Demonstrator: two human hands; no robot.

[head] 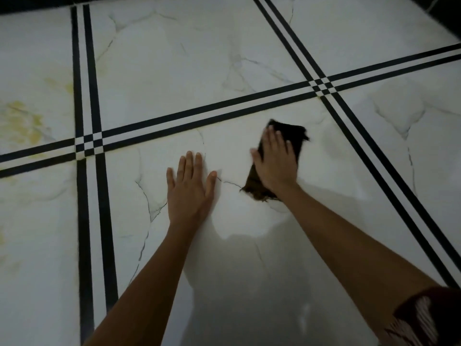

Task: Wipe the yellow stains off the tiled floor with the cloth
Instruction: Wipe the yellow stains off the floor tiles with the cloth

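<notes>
The person leans over the tiled floor [174, 58] with both arms extended forward. The floor consists of white marbled tiles separated by paired black stripes [199, 116].

Left hand [190, 188]: lies palm down directly on the tile. Its fingers [189, 163] are straight and held close together, with the thumb set apart to the right. It holds nothing.

Right hand [275, 163]: lies palm down on the dark cloth [295, 136] and presses it flat against the floor. Its fingers [273, 139] are straight and slightly spread, and the thumb extends to the left at the cloth's edge. The cloth projects beyond the fingertips and also behind the wrist, where its edge is frayed. A dark red patterned sleeve [424, 318] shows on the right upper arm.

Both hands and the cloth are on the same tile, just beside each other but apart.

The yellow stains [22, 121] are on the tile at far left, beyond the stripe crossing, well apart from the cloth.
</notes>
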